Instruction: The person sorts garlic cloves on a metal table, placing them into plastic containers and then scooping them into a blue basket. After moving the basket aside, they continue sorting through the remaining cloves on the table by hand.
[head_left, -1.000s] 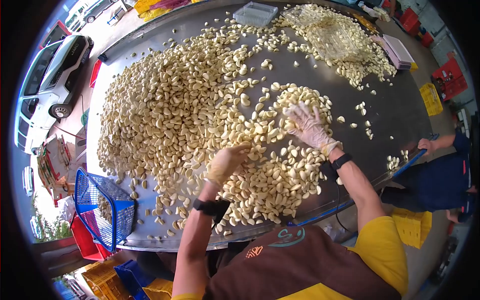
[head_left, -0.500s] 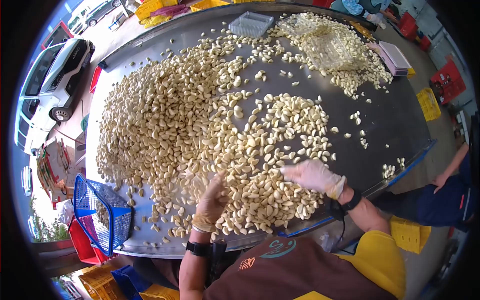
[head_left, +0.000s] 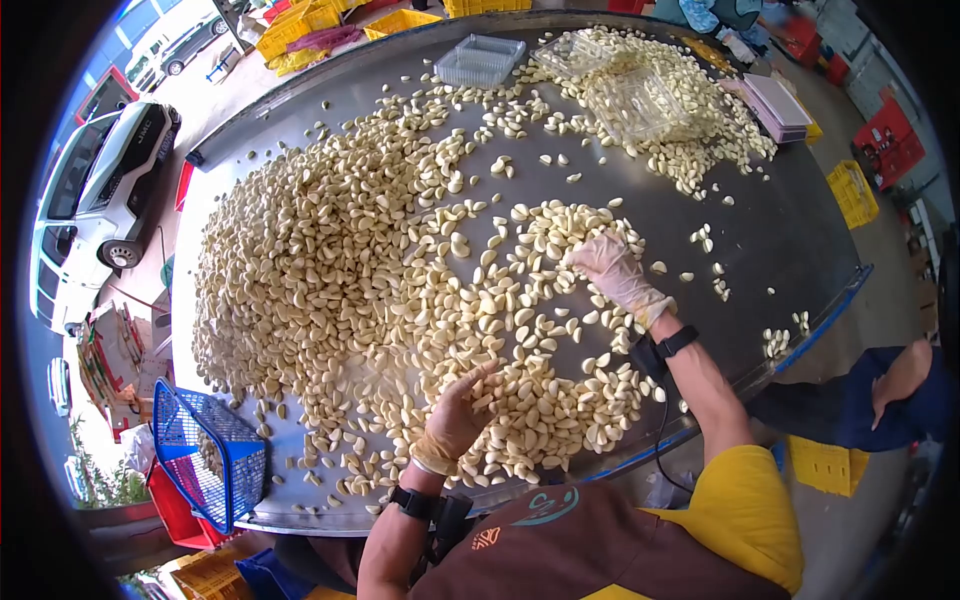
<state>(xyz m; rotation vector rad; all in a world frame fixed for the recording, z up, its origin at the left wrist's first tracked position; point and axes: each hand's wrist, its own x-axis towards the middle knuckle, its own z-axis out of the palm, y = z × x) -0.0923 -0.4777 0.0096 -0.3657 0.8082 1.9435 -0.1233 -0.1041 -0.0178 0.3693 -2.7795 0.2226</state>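
Observation:
Peeled garlic cloves lie in a large heap on a metal table, thinning towards the middle. My left hand, in a thin translucent glove, is half curled with the palm turned up above the near cloves. Pale cloves show between its thumb and fingers. Farther out, my right hand, gloved too, rests palm down on a smaller patch of cloves. Its fingers reach over them slightly apart, and the fingertips are partly lost among the cloves.
A blue plastic basket leans at the table's near left corner. Clear plastic boxes and a pink scale are at the far side, beside another garlic pile. A person's arm is at right; another person works at the far end.
My right hand has moved away from me, from the near cloves to the patch farther out. My left hand has shifted a little right and turned its palm up. The view has tilted slightly.

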